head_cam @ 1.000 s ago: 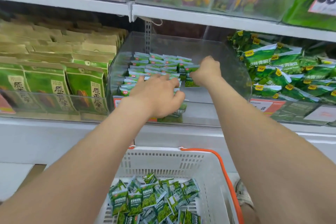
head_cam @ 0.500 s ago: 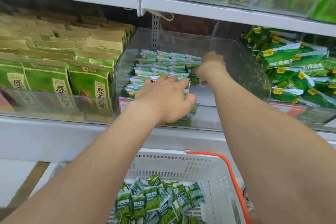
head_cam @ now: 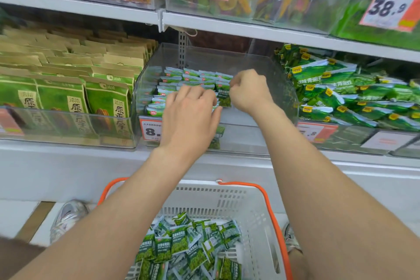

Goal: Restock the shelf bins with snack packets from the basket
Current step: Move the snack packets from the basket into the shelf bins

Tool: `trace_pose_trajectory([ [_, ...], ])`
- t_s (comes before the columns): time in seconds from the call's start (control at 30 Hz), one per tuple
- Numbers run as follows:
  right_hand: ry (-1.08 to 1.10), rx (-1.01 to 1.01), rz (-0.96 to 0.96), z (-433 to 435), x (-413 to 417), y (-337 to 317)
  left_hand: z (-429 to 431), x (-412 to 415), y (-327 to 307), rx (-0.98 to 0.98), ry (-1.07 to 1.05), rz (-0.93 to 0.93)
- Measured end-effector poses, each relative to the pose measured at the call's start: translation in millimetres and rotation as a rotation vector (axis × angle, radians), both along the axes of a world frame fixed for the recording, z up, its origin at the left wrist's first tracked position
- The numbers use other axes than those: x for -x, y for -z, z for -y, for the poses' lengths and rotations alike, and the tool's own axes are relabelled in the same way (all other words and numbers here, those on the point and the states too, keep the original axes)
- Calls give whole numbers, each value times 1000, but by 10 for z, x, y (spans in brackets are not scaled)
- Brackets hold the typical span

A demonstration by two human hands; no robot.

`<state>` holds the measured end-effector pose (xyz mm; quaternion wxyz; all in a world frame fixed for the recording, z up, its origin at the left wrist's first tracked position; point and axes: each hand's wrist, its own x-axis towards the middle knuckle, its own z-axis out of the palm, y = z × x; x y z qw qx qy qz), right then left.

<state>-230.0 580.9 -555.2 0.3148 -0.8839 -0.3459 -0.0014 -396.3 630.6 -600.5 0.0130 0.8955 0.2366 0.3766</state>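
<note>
- Your right hand (head_cam: 248, 91) pinched a green packet (head_cam: 224, 98) at the end of the rows (head_cam: 179, 79) inside the clear bin (head_cam: 279, 88).
- Your left hand (head_cam: 189, 118) lay flat, fingers straight, bracing those rows.
- Lifting that brace too soon could have toppled the upright packets.
- Spare packets (head_cam: 186, 245) waited in the basket (head_cam: 250, 202) below.

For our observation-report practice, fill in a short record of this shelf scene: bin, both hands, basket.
Bin: clear bin on the middle shelf, right side unfilled
Contents: green packets standing in rows on its left side
Left hand: fingers straight, laid over the rows
Right hand: pinching one packet beside the rows
Basket: white with orange handles, below the shelf, holding loose packets
</note>
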Motion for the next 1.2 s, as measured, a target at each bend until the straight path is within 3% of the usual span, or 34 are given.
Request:
trace_pose_trajectory([
  [0.17,-106,-422,552,368,601,134,332,254,145,-109,43,328],
  [0.23,-167,-573,594,526,844,327,393,367,318,-110,125,322],
  [0.3,-217,-605,548,685,1043,631,403,470,588,-63,234,186],
  [0.4,-272,-439,449,902,1172,1224,402,594,1028,280,303,-219],
  [0.57,-354,425,84,1197,1067,2125,377,716,1599,582,295,-911],
  [0.73,-496,1081,-240,1514,1169,2917,463,755,1949,657,328,-1104],
  [0.83,-584,1331,-238,1726,1254,3367,467,715,2080,672,355,-1104],
  [1.0,-561,1365,-228,1850,1271,3522,475,680,2165,677,369,-1119],
  [1.2,-381,929,-443,1668,1121,3417,508,661,2137,769,379,-1086],
])
